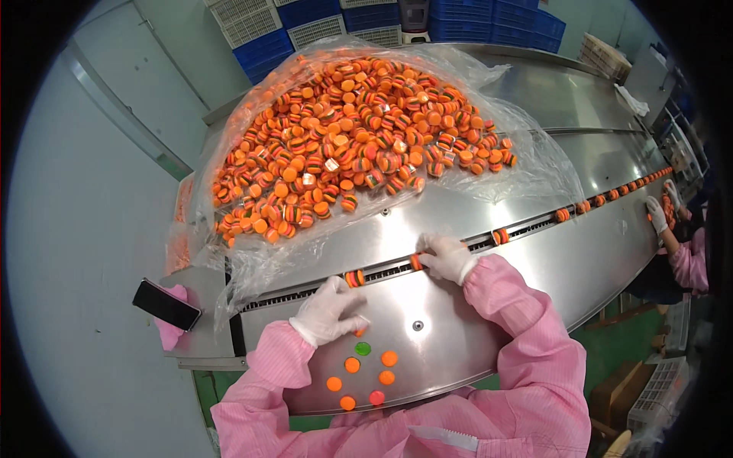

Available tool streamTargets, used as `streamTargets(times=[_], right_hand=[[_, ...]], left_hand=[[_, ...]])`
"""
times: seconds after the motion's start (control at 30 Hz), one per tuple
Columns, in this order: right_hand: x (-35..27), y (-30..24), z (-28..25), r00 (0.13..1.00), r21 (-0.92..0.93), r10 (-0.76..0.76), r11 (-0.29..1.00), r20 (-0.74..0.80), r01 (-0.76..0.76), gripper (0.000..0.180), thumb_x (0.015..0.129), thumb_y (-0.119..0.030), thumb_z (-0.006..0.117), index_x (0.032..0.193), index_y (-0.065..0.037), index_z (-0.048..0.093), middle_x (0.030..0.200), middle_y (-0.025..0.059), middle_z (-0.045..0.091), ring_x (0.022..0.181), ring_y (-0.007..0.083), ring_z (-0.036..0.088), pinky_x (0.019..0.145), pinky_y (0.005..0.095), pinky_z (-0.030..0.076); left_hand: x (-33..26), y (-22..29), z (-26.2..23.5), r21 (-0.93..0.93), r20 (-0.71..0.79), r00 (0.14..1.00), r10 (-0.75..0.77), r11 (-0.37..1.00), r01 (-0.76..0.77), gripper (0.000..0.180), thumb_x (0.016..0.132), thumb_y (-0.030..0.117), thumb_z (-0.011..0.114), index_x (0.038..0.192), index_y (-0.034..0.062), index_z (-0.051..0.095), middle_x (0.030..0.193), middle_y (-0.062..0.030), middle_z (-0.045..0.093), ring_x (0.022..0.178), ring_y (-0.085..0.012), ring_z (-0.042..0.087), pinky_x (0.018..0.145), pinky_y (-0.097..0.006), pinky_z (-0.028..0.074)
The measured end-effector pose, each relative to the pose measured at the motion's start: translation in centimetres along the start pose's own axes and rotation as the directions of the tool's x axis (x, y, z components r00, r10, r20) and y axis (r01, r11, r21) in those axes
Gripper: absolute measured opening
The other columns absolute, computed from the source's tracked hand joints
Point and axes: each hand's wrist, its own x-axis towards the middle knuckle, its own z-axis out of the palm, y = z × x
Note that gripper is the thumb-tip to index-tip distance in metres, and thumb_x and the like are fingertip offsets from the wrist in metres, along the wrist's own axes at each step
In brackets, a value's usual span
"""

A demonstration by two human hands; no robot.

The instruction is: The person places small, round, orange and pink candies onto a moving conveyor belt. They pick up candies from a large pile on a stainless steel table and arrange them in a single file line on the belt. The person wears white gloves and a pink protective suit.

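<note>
My left hand (pixel 327 314), in a white glove, is curled beside the slotted conveyor track (pixel 397 269). A small orange candy disc (pixel 360 332) shows at its lower fingertips; part of it is hidden. Touching or close to its upper fingers, a layered orange, red and dark candy (pixel 354 278) stands on edge in the track. Farther right, my gloved right hand (pixel 449 258) pinches another layered candy (pixel 416 262) at the track, its fingers covering some of it. Just beyond that hand sits one more layered candy (pixel 500 237).
A big heap of layered candies (pixel 343 145) lies on clear plastic sheeting (pixel 534 153). Loose discs, mostly orange (pixel 352 365), one green (pixel 363 349), lie near me. A phone (pixel 166 304) rests at left. At far right, a co-worker's gloved hand (pixel 657 214) is by the track.
</note>
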Motion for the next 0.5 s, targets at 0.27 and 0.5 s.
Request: streamTargets(times=[0.27,0.5], right_hand=[[3.8,-3.6,-0.2,0.909,-0.209,-0.343,0.932,-0.235,0.298,0.024,0.079,-0.016,0.055,0.101,-0.008,0.052,0.092,0.0161,0.056,0.085,0.0329,0.057,0.074,0.0407,0.046],[12.5,-8.0,5.0,0.931,-0.256,-0.346,0.916,-0.119,0.307,0.022,0.081,-0.013,0.048,0.101,-0.008,0.054,0.101,0.0211,0.048,0.084,0.037,0.056,0.075,0.042,0.046]], left_hand=[[-1.7,-2.1,2.6,-0.129,-0.071,0.997,-0.016,0.992,0.007,0.029,0.075,0.009,0.065,0.103,0.0081,0.058,0.091,-0.0085,0.042,0.082,-0.0205,0.052,0.07,-0.029,0.047],[1.2,-5.1,-0.5,-0.328,-0.076,0.807,-0.585,0.779,0.534,0.023,0.074,0.013,0.067,0.089,0.0053,0.051,0.079,-0.0102,0.051,0.065,-0.023,0.054,0.062,-0.031,0.045]])
